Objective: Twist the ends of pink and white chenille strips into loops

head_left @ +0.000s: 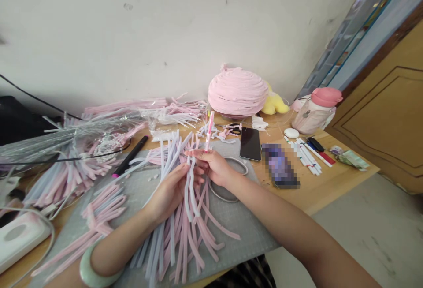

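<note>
Over the middle of the table, my left hand [172, 188] is closed on pale blue pipe cleaners [190, 195], whose bent ends hang down in front of its fingers. My right hand [213, 166] meets it there, its fingers wrapped around a pink-and-white marker pen [209, 131] that points up; its fingertips also touch the pipe cleaners. Beneath both hands, a loose fan of pink and bluish pipe cleaners [185, 252] spreads over the grey cutting mat [244, 222]. A round metal ring [228, 200] lies beside my right wrist. Exactly where the fingertips press is partly hidden.
Bundled pipe cleaners [62, 182] and a black pen [132, 155] lie left. At the back sits a pink wound dome [238, 91], with scissors [235, 130] in front. Rightward are a phone [250, 143], a second phone [280, 166], several markers [306, 155] and a bottle [313, 111].
</note>
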The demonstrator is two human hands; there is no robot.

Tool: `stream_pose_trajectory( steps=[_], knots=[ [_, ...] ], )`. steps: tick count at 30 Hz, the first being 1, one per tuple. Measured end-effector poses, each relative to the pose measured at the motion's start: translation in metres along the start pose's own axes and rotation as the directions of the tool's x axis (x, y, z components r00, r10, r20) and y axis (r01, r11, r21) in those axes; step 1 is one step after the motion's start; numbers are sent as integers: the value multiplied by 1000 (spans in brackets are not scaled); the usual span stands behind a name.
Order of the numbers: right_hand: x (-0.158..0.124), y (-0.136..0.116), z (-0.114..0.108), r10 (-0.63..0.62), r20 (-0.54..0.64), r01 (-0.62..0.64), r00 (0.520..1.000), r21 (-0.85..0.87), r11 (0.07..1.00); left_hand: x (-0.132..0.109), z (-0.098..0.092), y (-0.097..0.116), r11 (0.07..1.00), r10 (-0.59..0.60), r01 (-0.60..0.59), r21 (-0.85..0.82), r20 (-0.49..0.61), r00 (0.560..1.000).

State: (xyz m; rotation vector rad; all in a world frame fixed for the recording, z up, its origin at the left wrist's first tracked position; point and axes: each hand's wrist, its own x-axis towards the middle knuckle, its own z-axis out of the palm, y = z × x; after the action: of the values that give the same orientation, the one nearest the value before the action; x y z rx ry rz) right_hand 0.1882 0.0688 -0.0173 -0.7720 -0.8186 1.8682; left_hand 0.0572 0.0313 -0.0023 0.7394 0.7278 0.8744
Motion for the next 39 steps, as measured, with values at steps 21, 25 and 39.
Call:
stream_pose_trajectory(
  steps=[21,25,39],
  knots=[
    [-14,-14,6,-384,82,259,920,-860,439,-7,-16,65,780,582,-468,416,-208,786],
    [-20,-13,13,-413,181,279,893,-941,191,-15,-14,78,717,656,-528,455,-182,733],
    [-25,-12,14,-484,267,283,834,-958,-42,-13,-19,70,802,514,-405,439,-161,843]
  ],
)
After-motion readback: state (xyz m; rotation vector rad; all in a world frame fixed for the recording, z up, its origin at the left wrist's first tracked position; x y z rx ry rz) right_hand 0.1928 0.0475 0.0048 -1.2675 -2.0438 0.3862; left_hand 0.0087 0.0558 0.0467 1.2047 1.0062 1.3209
